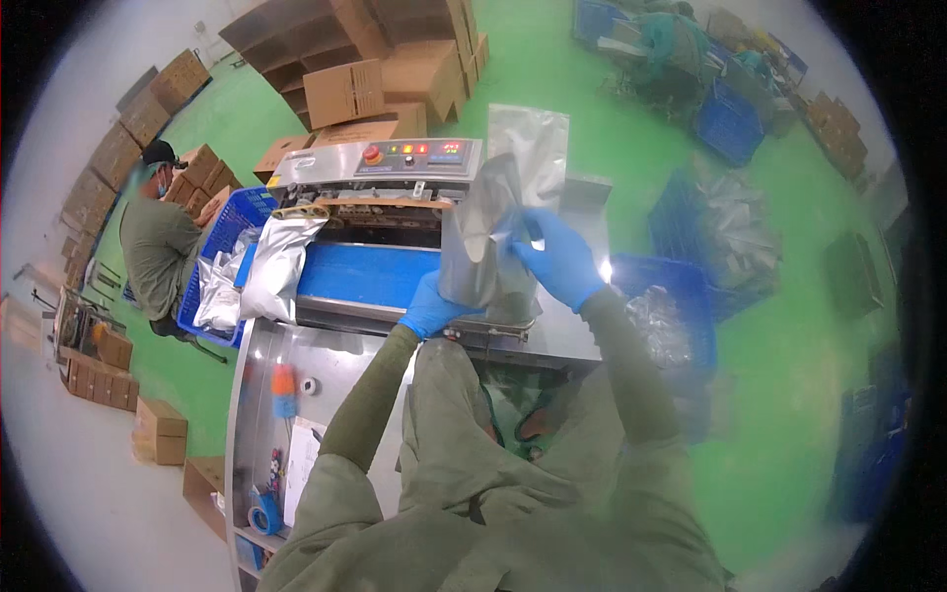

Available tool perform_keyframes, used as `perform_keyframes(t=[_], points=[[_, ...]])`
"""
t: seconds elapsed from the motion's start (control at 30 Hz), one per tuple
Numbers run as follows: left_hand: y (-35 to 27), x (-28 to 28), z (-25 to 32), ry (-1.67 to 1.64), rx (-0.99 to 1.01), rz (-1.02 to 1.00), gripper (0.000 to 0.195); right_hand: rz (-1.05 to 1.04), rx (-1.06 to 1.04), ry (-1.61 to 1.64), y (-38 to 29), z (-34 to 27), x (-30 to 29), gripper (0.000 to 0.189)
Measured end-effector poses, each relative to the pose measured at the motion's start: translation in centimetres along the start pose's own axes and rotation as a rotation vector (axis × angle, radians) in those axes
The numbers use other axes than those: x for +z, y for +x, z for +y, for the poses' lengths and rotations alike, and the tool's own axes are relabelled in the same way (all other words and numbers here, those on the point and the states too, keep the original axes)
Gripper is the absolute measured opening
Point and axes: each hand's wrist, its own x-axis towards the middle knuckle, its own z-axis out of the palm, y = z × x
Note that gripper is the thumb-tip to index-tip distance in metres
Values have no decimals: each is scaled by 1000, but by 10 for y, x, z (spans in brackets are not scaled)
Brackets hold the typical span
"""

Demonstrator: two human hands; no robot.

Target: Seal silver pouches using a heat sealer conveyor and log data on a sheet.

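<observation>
In front of me, a silver foil pouch (473, 244) stands up between my blue-gloved hands. My left hand (436, 307) grips it low on its left side. At its upper right edge, my right hand (562, 255) pinches the foil between thumb and fingers. Just behind is a second silver pouch (529, 140), flat and partly covered by the first. Both are at the right end of a band sealing machine (436, 159) with a lit control panel. On the left end of its blue conveyor belt (370, 274) lies a plump silver pouch (274, 270).
A blue crate (237, 214) with silver pouches stands left of the machine; a person (163, 237) sits beside it. At right are more blue crates (699, 325). Below the belt, a steel table (340, 355) carries paper and blue tape (265, 512). Cardboard boxes (414, 74) stand behind.
</observation>
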Motion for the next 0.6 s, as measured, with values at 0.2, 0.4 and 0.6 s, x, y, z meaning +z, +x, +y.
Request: perform_keyframes(t=[0.2,0.4,0.6], points=[[-9,-36,44,-240,328,211,32,-35,-105,-142,-6,36,-2,17],[-9,-53,56,434,621,425,15,183,-533,-425,-25,44,-24,11],[-8,-19,52,-134,279,566,10,312,-267,100,-41,28,-1,16]])
